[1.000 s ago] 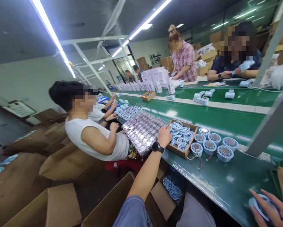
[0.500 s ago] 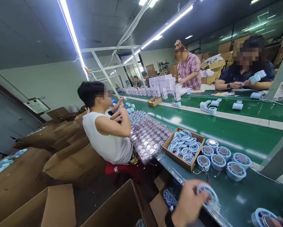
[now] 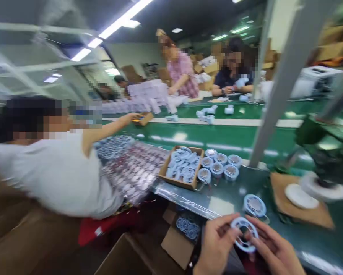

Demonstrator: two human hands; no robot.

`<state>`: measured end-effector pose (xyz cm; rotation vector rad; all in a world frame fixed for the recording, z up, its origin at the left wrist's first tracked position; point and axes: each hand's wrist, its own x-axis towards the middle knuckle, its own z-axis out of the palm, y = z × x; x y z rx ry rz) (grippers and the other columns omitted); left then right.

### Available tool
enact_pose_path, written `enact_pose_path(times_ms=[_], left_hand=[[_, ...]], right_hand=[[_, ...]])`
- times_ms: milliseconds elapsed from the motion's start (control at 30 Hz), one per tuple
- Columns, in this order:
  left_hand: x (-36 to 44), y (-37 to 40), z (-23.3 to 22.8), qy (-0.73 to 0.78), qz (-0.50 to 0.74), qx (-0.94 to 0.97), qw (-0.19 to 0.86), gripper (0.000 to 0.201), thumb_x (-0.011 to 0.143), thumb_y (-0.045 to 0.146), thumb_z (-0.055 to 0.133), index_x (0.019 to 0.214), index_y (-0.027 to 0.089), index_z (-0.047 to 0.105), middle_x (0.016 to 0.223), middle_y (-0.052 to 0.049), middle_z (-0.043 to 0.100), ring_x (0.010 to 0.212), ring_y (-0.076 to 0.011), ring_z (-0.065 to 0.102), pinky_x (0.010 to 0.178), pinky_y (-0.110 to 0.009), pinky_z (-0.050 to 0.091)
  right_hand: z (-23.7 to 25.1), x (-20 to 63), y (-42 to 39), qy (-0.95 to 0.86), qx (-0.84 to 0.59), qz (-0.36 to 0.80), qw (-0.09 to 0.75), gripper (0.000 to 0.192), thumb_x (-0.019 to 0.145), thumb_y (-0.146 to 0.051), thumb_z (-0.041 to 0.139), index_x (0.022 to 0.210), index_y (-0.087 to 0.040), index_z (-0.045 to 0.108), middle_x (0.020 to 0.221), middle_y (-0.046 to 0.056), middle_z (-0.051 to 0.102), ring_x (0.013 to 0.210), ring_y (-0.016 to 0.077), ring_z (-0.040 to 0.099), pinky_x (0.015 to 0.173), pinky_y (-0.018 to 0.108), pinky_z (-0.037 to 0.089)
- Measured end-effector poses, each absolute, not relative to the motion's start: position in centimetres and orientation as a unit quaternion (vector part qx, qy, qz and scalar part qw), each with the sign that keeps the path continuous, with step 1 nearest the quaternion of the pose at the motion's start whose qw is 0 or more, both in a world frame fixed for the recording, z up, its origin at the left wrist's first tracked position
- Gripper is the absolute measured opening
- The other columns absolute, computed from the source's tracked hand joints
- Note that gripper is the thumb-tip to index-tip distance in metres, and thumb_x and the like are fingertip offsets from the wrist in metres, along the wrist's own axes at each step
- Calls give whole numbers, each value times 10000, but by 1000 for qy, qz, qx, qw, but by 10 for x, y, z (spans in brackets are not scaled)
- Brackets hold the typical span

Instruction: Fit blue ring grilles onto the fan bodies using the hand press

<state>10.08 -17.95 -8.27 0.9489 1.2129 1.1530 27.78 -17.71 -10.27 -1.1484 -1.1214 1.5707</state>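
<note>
My left hand [image 3: 217,242] and my right hand [image 3: 270,248] meet at the bottom of the view, both holding one light blue plastic ring [image 3: 243,233] by its rim. Just beyond them a round blue fan housing [image 3: 254,205] lies on the green table [image 3: 225,193]. Farther off, a shallow cardboard box of blue rings [image 3: 182,166] stands next to several more round housings [image 3: 218,165]. The picture is blurred by motion.
A person in a white sleeveless top [image 3: 53,172] sits at my left, reaching to the conveyor [image 3: 228,139]. A tray of shiny parts [image 3: 134,170] lies beside them. A grey post [image 3: 277,84] rises ahead; a press on a brown board [image 3: 303,200] stands right. Cardboard boxes [image 3: 185,235] sit below.
My view has swung right and down. My left hand has brought the blue ring to my right hand, which has let go of the housing now lying on the table. The neighbour reaches forward.
</note>
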Motion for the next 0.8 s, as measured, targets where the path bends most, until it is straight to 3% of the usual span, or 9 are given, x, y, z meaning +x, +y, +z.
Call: enact_pose_path(times_ms=[133,300,467,600,800], left_hand=[[90,-179,-59,457,478,400,634,579,714,549,836,1152,176,772,909,-107,787,889,-271,731,873,-376,586],[88,-190,-39,435,454,378,679,702,594,457,938,1213,197,735,1044,-127,786,992,-341,741,880,-424,594],[92,-192,-34,457,454,382,663,670,591,368,948,1207,214,733,1056,-118,794,987,-326,755,870,-402,608],[94,-191,-33,466,460,384,650,678,580,402,953,1192,203,740,1076,-125,794,1013,-340,750,906,-419,600],[91,-189,-35,478,458,388,642,706,569,435,954,1200,202,741,1044,-109,803,990,-339,756,891,-404,608]], right_hand=[[-74,264,-188,-375,-359,712,472,585,763,-442,836,1287,-241,666,1085,120,749,904,210,732,698,276,619],[-60,259,-193,-366,-331,710,503,559,777,-406,836,1280,-237,663,1015,89,751,894,184,715,729,265,594],[-62,262,-194,-361,-321,716,503,547,788,-379,831,1289,-241,660,1019,84,756,910,187,717,821,318,597],[-63,262,-194,-349,-306,721,514,561,765,-337,855,1286,-252,663,1063,77,757,1006,203,721,934,353,575],[-60,260,-193,-316,-259,759,506,622,745,-222,870,1319,-264,635,1094,63,758,1030,174,727,929,312,577]])
